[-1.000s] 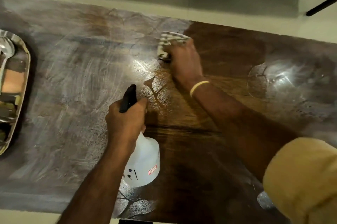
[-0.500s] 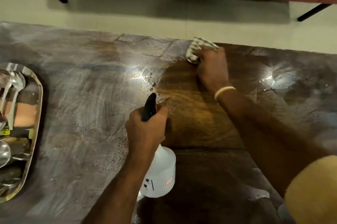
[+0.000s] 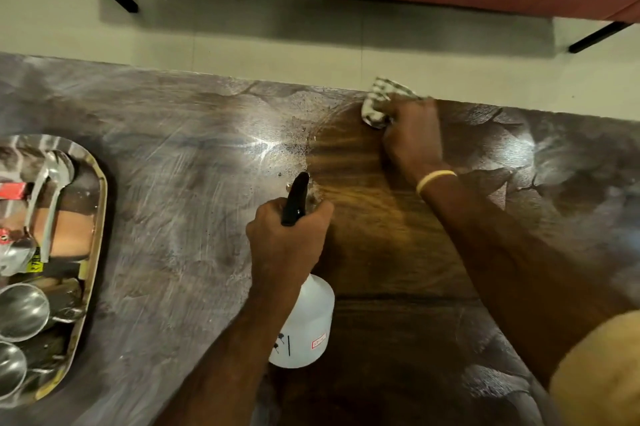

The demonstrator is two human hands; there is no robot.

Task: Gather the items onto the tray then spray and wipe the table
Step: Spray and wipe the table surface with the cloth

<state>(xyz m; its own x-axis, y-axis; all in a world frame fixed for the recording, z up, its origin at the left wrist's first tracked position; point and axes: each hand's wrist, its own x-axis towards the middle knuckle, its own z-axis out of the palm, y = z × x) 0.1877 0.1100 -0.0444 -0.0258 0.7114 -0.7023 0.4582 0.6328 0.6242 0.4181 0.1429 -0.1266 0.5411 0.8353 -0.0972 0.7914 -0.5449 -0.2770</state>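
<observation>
Two hands are occupied: a cloth [image 3: 381,103] is clutched by the right hand [image 3: 412,138] at the table's [image 3: 173,183] far edge; a bottle [image 3: 304,321] is gripped by the left hand [image 3: 287,238] mid-table. The loaded tray [image 3: 93,252] sits far left.

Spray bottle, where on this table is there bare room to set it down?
Bare tabletop lies between the tray and the left hand holding the spray bottle. More lies right of the right forearm. It is crowded in the tray, and at the far edge where the right hand presses the cloth.
</observation>
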